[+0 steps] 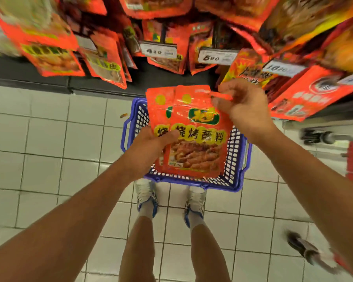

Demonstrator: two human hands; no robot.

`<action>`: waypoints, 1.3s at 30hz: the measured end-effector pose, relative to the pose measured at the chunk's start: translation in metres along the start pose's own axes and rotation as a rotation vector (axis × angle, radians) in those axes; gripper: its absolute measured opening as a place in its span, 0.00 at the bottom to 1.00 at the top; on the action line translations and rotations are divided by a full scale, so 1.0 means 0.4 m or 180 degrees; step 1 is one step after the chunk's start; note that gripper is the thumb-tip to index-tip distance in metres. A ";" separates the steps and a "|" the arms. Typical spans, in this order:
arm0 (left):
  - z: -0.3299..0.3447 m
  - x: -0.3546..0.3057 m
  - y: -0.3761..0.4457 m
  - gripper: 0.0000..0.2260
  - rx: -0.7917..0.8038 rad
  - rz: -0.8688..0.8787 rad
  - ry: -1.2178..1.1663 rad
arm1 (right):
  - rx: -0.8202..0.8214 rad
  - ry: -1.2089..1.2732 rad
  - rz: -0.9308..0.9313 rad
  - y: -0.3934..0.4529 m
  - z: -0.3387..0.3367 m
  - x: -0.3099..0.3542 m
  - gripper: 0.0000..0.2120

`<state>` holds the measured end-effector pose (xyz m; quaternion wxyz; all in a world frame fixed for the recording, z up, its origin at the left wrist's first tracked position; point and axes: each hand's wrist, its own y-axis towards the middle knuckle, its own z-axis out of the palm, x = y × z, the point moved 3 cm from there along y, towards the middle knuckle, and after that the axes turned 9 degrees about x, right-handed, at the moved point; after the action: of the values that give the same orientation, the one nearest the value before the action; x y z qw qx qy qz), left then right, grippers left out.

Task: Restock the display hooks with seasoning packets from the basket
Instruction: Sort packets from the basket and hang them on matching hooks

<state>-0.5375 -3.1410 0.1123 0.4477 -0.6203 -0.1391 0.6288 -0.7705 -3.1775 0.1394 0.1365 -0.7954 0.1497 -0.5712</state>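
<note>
Above the blue basket (235, 159), which sits on the tiled floor (49, 139) just in front of the shoes, a small stack of seasoning packets (194, 137) is held at approx. mid-frame. The stack is gripped low on its left side by the left hand (149, 147), thumb curled over the front. The top right corner of the front packet is pinched by the right hand (240, 106), fingers curled narrow round the flap.

Step in hand, as judged: the front packet is being peeled off the stack for hanging. To be done well, the pinch should be kept near the hang-hole, the rest of the stack held firm w/ the left hand, and one packet only separated; the hole is then to be lined up w/ a hook among the hanging packets (163, 47) above the price tags (159, 50).

Packet long axis runs top-to-bottom in view, hang-hole end pointing toward the shelf, printed face up to the camera, tilted slightly.
</note>
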 end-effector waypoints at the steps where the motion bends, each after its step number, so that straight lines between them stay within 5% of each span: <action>1: 0.006 -0.041 -0.039 0.09 -0.0046 0.0092 -0.0034 | -0.0139 0.0351 0.0018 -0.021 -0.016 0.042 0.14; 5: 0.030 -0.211 -0.220 0.15 -0.0070 0.0409 -0.0186 | -0.0079 0.1445 0.0271 -0.139 -0.043 0.228 0.12; 11: 0.052 -0.490 -0.523 0.22 -0.0189 0.0950 -0.0215 | -0.0261 0.1597 -0.0135 -0.325 -0.121 0.605 0.04; 16: 0.042 -0.773 -0.779 0.05 -0.0439 0.1817 0.0074 | -0.0383 0.1383 -0.0887 -0.426 -0.238 0.978 0.04; 23: 0.007 -1.125 -1.066 0.03 -0.0586 0.2954 -0.0279 | -0.0634 0.0980 -0.2126 -0.537 -0.354 1.425 0.03; 29: -0.045 -1.294 -1.218 0.06 -0.0952 0.3589 0.0069 | -0.1024 0.0773 -0.2668 -0.594 -0.402 1.657 0.06; 33: -0.067 -1.366 -1.271 0.08 -0.0861 0.3731 0.0082 | -0.1288 0.0901 -0.2754 -0.582 -0.432 1.774 0.14; 35: -0.074 -1.392 -1.280 0.02 -0.0761 0.3694 0.0107 | -0.1264 0.0929 -0.2699 -0.560 -0.430 1.825 0.10; 39: -0.066 -1.439 -1.284 0.09 -0.0684 0.3675 0.0239 | -0.1279 0.0705 -0.2655 -0.516 -0.400 1.917 0.11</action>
<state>-0.4109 -3.2866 0.8598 -0.0279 -0.6593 0.1742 0.7309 -0.6734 -3.2977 0.9347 -0.2778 -0.7326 -0.0613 -0.6184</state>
